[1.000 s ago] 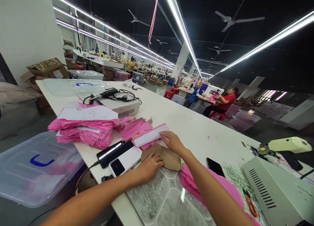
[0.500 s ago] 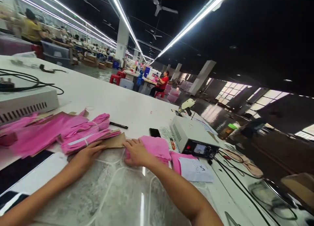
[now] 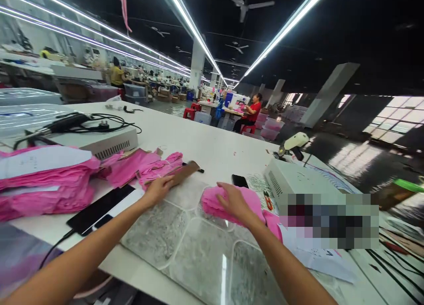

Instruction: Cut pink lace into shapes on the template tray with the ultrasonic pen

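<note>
My left hand (image 3: 157, 191) is closed on one end of a brown paper piece (image 3: 184, 173), which tilts up over the mat beside the pink bundles. My right hand (image 3: 234, 202) lies on a small stack of pink fabric pieces (image 3: 208, 201), its fingers apart. Both are above a grey patterned mat (image 3: 198, 245) on the white table. Tied pink fabric bundles (image 3: 129, 169) lie beyond my left hand. A larger pink stack (image 3: 71, 198) with a white label sits at the far left.
A grey power box (image 3: 298, 181) stands at the right, with orange-handled snips (image 3: 268, 200) and a black phone (image 3: 240, 181) near it. Another grey box (image 3: 115, 142) with cables is at the left. A tablet-like black panel (image 3: 99, 210) lies near the left forearm. Co-workers sit and stand farther back.
My left hand has taken hold of the brown paper and raised it from the mat. My right hand's fingers have spread on the pink stack. The view has swung left.
</note>
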`<state>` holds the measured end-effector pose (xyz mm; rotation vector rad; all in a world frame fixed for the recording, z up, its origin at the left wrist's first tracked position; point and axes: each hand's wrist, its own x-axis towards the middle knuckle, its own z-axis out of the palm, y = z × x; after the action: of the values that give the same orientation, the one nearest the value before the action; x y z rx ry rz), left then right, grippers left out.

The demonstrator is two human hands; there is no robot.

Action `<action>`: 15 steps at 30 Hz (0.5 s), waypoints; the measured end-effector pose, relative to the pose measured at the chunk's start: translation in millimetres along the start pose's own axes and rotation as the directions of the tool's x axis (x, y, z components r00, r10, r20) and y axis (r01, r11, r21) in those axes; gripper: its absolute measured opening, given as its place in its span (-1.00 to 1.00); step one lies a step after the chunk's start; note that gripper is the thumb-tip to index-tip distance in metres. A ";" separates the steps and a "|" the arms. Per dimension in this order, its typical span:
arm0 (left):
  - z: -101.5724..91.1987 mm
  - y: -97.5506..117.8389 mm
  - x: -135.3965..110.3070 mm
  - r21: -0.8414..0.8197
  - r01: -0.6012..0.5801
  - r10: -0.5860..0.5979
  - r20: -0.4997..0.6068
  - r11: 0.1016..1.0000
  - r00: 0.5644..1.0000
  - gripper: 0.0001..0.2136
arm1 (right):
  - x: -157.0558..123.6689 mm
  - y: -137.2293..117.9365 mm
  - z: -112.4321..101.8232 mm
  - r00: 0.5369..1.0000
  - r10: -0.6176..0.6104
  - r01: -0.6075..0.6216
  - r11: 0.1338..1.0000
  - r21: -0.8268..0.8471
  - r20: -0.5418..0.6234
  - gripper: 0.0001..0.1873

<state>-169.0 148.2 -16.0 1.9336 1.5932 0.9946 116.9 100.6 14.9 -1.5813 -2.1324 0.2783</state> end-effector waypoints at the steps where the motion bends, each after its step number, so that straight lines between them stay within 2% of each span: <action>1: 3.9 -0.8 -2.8 0.071 -0.040 0.037 0.043 0.997 0.998 -0.70 | -5.0 8.5 -5.2 1.000 0.008 -0.008 1.000 0.020 -0.011 -0.55; 5: 20.6 -1.3 -17.0 0.323 -0.145 0.092 0.173 0.935 0.981 -0.80 | -19.0 35.4 -18.2 0.999 0.017 -0.014 0.998 0.065 -0.033 -0.60; 8: 25.7 0.6 -23.4 0.455 -0.190 0.095 0.223 0.870 0.970 -0.82 | -22.0 38.4 -18.2 0.999 -0.007 0.009 0.996 0.086 -0.032 -0.59; 11: 23.5 2.8 -22.7 0.551 -0.199 0.076 0.236 0.810 0.969 -0.70 | -20.9 31.1 -14.4 0.999 -0.028 0.030 0.995 0.100 -0.021 -0.57; 15: 13.9 8.8 -13.9 0.647 -0.161 0.053 0.182 0.745 0.982 -0.69 | -20.0 23.7 -10.0 0.999 -0.032 0.033 0.992 0.122 -0.011 -0.54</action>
<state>-153.9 134.2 -22.0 2.5085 1.9260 0.2901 146.4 88.2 8.5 -1.4745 -2.0907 0.3834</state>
